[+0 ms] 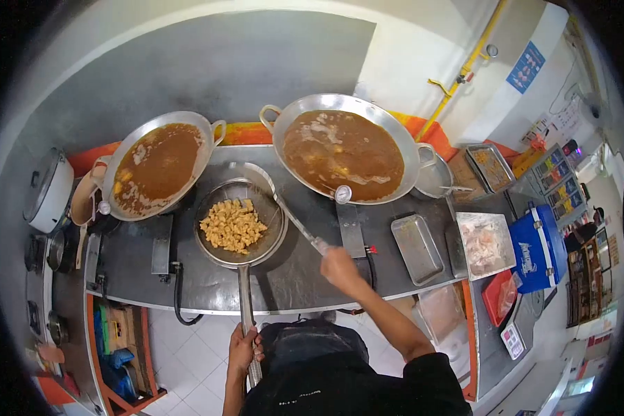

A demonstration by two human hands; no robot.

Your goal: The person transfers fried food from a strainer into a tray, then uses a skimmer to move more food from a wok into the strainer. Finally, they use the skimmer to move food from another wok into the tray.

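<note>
My left hand is wrapped around the long metal handle of a round mesh strainer. Golden-brown fried pieces lie heaped in the strainer, which is over the dark counter between two woks. In my right hand is the handle of a long metal ladle. Its curved end reaches to the strainer's far rim, and its head is partly hidden there. The left wok and the right wok both hold brown, foamy oil with a few pieces floating in it.
A thermometer is at the right wok's near rim. To the right on the counter are a metal tray, a pan of pale raw meat and a blue cooler. A lidded pot stands far left. Black hoses hang at the front edge.
</note>
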